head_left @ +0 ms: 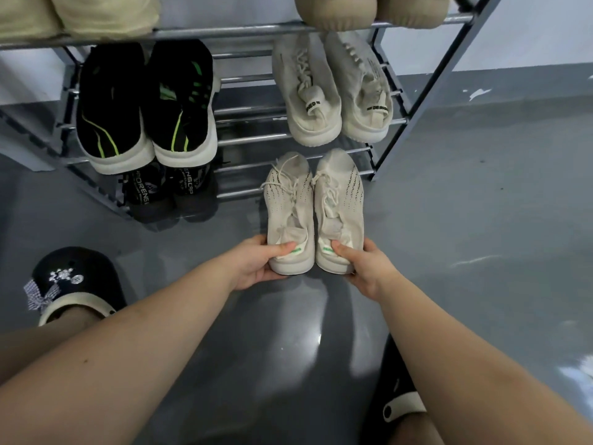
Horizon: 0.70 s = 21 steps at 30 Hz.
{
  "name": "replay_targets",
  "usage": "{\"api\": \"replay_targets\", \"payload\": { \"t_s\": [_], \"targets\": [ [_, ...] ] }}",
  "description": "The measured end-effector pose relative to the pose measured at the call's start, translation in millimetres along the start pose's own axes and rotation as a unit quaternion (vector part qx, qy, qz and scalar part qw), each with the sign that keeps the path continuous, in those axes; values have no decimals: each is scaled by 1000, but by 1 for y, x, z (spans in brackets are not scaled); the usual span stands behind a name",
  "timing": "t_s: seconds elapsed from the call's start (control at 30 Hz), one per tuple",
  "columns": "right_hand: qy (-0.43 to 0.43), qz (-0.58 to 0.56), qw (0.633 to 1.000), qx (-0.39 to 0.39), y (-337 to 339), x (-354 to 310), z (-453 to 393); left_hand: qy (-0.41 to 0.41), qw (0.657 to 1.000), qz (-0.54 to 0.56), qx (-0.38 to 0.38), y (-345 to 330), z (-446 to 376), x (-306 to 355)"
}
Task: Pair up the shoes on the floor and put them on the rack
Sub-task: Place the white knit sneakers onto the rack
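Note:
Two cream knit sneakers lie side by side, toes pointing at the metal shoe rack. My left hand grips the heel of the left sneaker, thumb inside the collar. My right hand grips the heel of the right sneaker the same way. The toes reach the rack's lowest bars on the right side.
A black and green pair and a beige pair sit on the middle shelf. A dark pair is on the lowest shelf at left. Beige shoes fill the top shelf. My feet wear black clogs on the grey floor.

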State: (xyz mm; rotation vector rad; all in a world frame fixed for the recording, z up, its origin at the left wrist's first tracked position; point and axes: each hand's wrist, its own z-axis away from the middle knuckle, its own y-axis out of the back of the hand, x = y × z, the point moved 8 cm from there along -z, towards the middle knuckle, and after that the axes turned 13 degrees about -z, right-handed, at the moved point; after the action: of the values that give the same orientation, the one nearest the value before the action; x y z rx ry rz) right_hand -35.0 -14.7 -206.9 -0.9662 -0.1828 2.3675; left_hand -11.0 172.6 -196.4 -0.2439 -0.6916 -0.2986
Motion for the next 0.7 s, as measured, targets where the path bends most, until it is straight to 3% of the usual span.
{"api": "replay_targets", "payload": {
  "t_s": [0.23, 0.53, 0.7],
  "targets": [
    [11, 26, 999, 23, -17, -37, -45, 9, 1000, 24, 10, 10, -39, 28],
    [37, 43, 998, 22, -34, -78, -104, -28, 995, 62, 79, 18, -95, 57],
    [65, 68, 995, 39, -43, -89, -128, -41, 994, 34, 97, 29, -117, 77]
  ]
}}
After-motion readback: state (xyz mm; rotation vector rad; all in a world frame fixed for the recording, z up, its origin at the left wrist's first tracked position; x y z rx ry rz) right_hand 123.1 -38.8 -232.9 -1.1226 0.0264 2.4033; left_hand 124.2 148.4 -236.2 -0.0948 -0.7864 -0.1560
